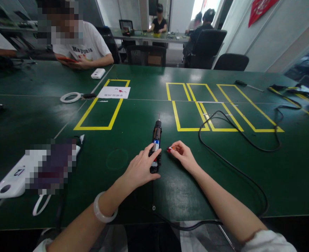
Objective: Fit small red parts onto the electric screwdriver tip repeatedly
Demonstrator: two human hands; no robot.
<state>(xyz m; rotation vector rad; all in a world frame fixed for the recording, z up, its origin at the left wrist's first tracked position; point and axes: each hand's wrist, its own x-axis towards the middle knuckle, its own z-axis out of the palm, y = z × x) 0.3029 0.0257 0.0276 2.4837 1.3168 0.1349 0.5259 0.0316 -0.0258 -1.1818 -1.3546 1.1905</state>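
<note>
An electric screwdriver [157, 134] with a dark body and a blue-and-silver band lies on the green table, its thin bit pointing away from me. My left hand [141, 166] is over its near half, fingers across the band and thumb by the rear end, gripping it against the table. Just right of the tool, my right hand [182, 154] is closed in a pinch on a small red part [169, 149]. Fingers cover much of that part, so its kind does not show.
A black cable [230, 162] loops across the right side. Yellow tape outlines [193, 130] mark the table, with a screwdriver [249, 86] at the back right. To the left are a printed card [115, 92], a white cable coil [70, 97] and a white case [9, 178]. A person [86, 45] sits opposite.
</note>
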